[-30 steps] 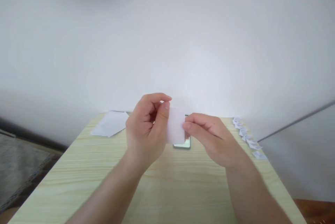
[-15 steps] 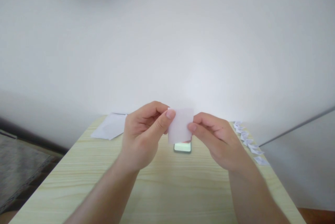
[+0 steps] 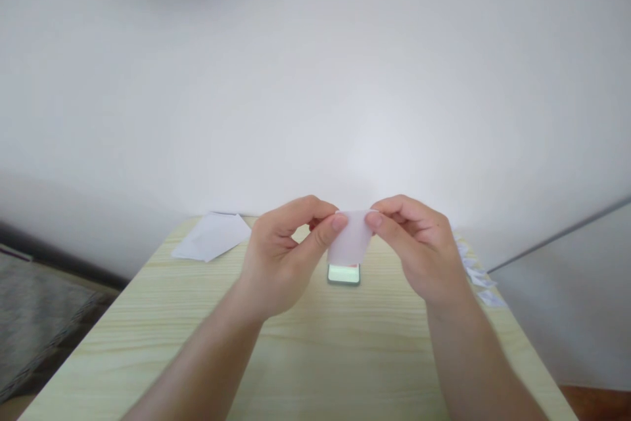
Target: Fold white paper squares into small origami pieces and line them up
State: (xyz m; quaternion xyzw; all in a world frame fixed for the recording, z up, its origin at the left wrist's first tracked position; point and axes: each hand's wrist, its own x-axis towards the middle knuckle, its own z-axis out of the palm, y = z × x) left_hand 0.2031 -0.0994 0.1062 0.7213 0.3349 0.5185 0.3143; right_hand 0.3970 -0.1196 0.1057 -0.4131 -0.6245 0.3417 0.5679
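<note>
1. Table (image 3: 345,349) backs onto wall (image 3: 315,79); I see working room on its near side.
2. Paper sheets (image 3: 211,237) near far-left corner, folded papers (image 3: 490,298) along right edge.
3. White paper (image 3: 349,243) held up mid-table, partly hiding phone (image 3: 344,275).
4. Left hand (image 3: 279,257): fingers pinched on its upper-left corner.
5. Right hand (image 3: 424,253): fingers pinched on upper-right corner.

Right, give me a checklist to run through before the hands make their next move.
1. Left hand pinching the held paper near its upper left corner: ok.
2. Right hand pinching it near the upper right corner: ok.
3. Phone screen fully visible: not ok, the paper covers its upper part.
4. Row of folded pieces fully visible: not ok, the right hand hides part.
5. Crease sharpness on the held paper: cannot tell, too blurred.
</note>
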